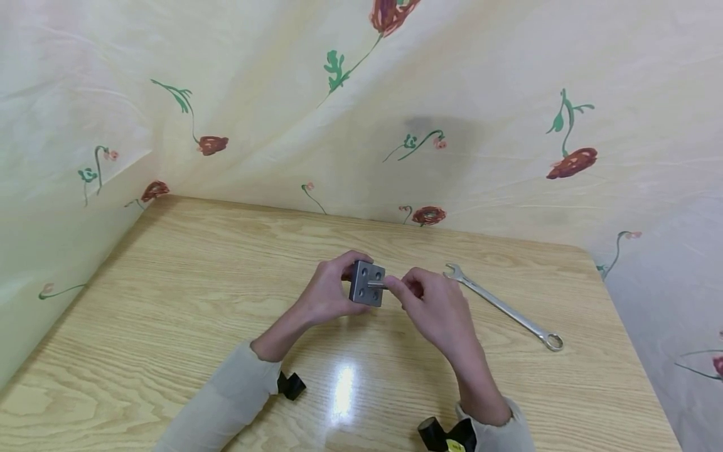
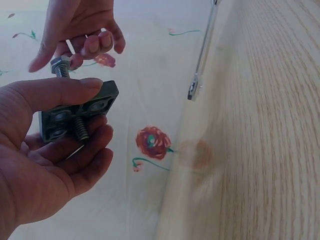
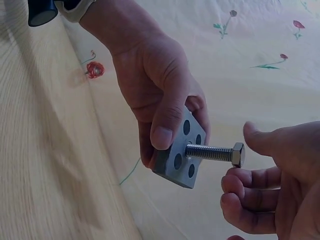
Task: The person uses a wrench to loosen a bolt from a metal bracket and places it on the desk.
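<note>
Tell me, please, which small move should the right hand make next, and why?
Perhaps the right hand should bring its thumb onto the bolt head to pinch it: the thumb stands apart from it, fingers curl close by, and the left hand grips the metal plate.

In the head view, the right hand (image 1: 443, 311) hides the end of the bolt (image 1: 377, 285). The left hand (image 2: 37, 175) covers part of the metal block (image 1: 369, 293) with its thumb in the left wrist view, where the wrench (image 1: 503, 306) runs off the top. The head view's bottom edge cuts off the tabletop (image 1: 169, 351). The yellow label (image 1: 455, 446) is too small to read.
</note>
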Demonstrator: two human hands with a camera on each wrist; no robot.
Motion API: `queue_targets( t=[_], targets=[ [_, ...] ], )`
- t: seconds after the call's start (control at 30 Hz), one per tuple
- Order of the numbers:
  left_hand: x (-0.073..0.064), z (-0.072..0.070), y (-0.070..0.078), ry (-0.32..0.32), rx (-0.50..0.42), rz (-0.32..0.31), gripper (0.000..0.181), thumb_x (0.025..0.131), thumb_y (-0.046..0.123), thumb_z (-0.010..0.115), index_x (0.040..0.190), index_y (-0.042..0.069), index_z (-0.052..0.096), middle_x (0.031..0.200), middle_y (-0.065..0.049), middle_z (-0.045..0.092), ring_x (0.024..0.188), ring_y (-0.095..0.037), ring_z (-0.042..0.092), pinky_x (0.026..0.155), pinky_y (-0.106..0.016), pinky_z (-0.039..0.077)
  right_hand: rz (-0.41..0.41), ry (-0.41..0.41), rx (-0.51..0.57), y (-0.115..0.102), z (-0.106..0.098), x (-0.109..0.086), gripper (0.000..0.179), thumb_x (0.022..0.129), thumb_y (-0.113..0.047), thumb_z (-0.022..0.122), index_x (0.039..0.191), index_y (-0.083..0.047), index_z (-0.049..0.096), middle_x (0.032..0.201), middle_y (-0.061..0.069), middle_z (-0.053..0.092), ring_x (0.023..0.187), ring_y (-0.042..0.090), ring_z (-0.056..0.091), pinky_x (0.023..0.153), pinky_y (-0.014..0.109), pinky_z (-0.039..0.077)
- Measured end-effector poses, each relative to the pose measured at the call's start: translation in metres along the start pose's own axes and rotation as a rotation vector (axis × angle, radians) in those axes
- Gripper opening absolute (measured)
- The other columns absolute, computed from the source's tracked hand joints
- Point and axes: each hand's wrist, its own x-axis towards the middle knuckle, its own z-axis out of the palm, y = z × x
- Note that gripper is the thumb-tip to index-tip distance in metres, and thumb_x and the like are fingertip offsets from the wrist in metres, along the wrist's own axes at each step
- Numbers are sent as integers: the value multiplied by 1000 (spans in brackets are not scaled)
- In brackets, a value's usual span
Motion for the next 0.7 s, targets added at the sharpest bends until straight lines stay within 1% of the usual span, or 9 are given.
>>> queue_targets(
  t=[0.13, 0.2, 0.3, 0.4, 0.5, 0.6, 0.7],
  targets=[
    [0, 0, 0, -1, 2, -1, 69, 63, -1, 86, 125, 2, 55, 110, -15, 71, 98, -28, 70, 90, -43, 55, -4, 18, -12, -1, 2, 0, 35, 90, -46, 63, 78, -13, 68, 59, -1, 54, 52, 12, 43, 48, 24, 33],
    [0, 1, 0, -3, 3, -3, 69, 63, -1, 86, 125, 2, 55, 110, -15, 71, 98, -28, 70, 89, -43, 55, -15, 26, -9, -1, 2, 0, 32, 90, -43, 64, 79, -12, 68, 61, -1, 57, 54, 12, 45, 49, 24, 35],
    [0, 1, 0, -6, 1, -3, 69, 64, -1, 85, 125, 1, 55, 111, -16, 70, 98, -28, 70, 90, -43, 55, -41, 36, 1, -1, 2, -1, 26, 89, -38, 67, 82, -13, 69, 66, -1, 64, 59, 10, 52, 52, 23, 39],
    [0, 1, 0, -8, -5, -6, 69, 64, -1, 85, 125, 1, 55, 112, -16, 70, 99, -29, 69, 90, -44, 55, -81, 43, 24, -1, 1, -1, 20, 88, -33, 70, 85, -14, 69, 71, -2, 68, 66, 9, 59, 57, 23, 41],
    [0, 0, 0, -9, -5, -6, 68, 64, -1, 85, 125, 3, 55, 113, -15, 69, 100, -28, 69, 91, -43, 55, -139, 55, 43, 0, 1, -1, 15, 85, -27, 73, 89, -13, 69, 73, -3, 68, 69, 8, 61, 59, 22, 41],
    [0, 0, 1, -9, -3, -10, 68, 64, -1, 85, 125, 4, 55, 113, -15, 70, 99, -27, 69, 90, -42, 55, -205, 75, 40, 1, 1, -2, 17, 82, -21, 76, 95, -10, 70, 76, -1, 68, 73, 12, 62, 63, 23, 42],
    [0, 0, 1, -6, 1, -13, 68, 64, -1, 85, 125, 6, 55, 113, -14, 70, 98, -27, 69, 90, -42, 54, -254, 90, 38, 2, 1, -2, 21, 79, -14, 78, 99, -9, 71, 83, 1, 70, 78, 14, 63, 70, 27, 45]
  ],
)
